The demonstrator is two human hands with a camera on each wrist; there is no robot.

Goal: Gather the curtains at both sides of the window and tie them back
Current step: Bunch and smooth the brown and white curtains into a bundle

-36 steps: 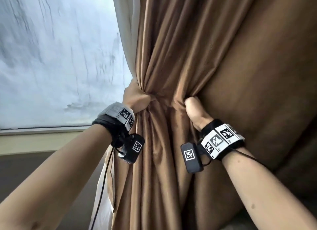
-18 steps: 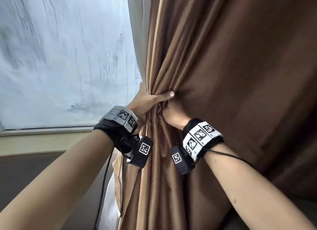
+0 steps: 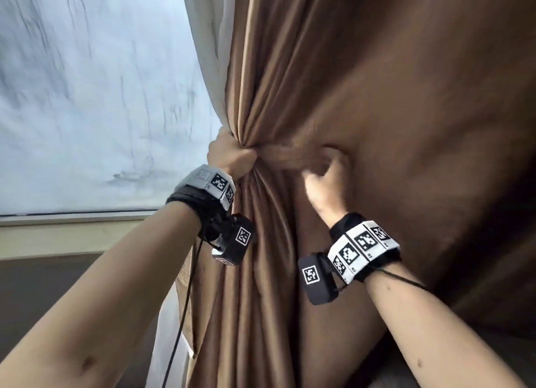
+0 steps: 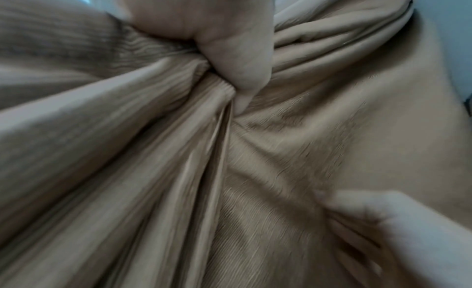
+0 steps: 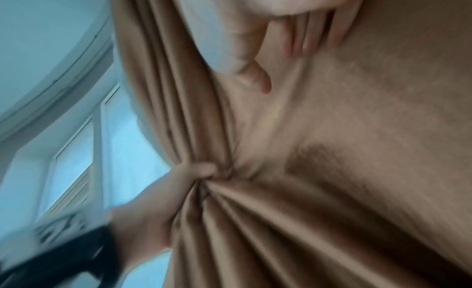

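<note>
A brown curtain [image 3: 377, 97] fills the right side of the head view. My left hand [image 3: 232, 155] grips a tight bunch of its gathered folds at its left edge; the left wrist view shows the thumb [image 4: 237, 50] clamped over the pleats [image 4: 153, 151]. My right hand [image 3: 324, 179] is blurred, just right of the bunch, its fingers touching looser fabric. In the right wrist view its thumb [image 5: 245, 56] and fingers lie spread against the curtain [image 5: 357, 131], with the left hand [image 5: 178, 191] below holding the bunch. No tie-back shows.
A white sheer lining [image 3: 208, 54] hangs behind the curtain's left edge. The window pane [image 3: 87, 97] and its pale sill [image 3: 72, 228] lie to the left. A black cable [image 3: 185, 300] hangs from my left wrist.
My right hand brought a fold over to the left hand, let it go, and has moved back right onto loose fabric. The left hand keeps its grip on the bunch.
</note>
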